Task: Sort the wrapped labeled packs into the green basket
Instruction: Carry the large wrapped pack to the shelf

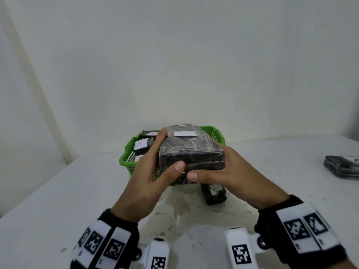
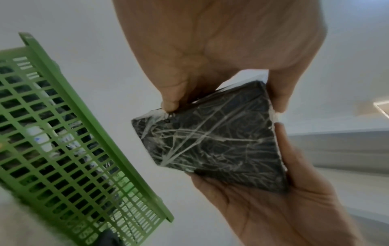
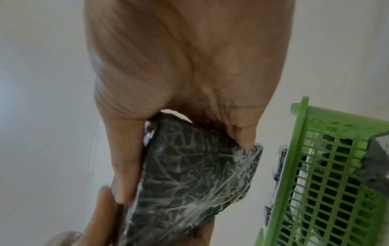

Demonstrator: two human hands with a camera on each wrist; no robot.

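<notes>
Both hands hold one black pack (image 1: pixel 191 150), wrapped in clear film with a white label on top, in the air just in front of the green basket (image 1: pixel 126 158). My left hand (image 1: pixel 155 162) grips its left end, thumb on the near side. My right hand (image 1: pixel 227 164) grips the right end. In the left wrist view the pack (image 2: pixel 210 141) sits between thumb and fingers, beside the basket (image 2: pixel 63 133). The right wrist view shows the pack (image 3: pixel 195 179) and basket wall (image 3: pixel 328 166). Inside the basket lie several packs, one labelled A (image 1: pixel 142 145).
Another wrapped pack (image 1: pixel 342 166) lies at the table's far right edge. A small black object (image 1: pixel 213 193) stands on the table below my right hand. A dark wrapped thing (image 3: pixel 277 166) leans outside the basket wall. A white wall is close behind.
</notes>
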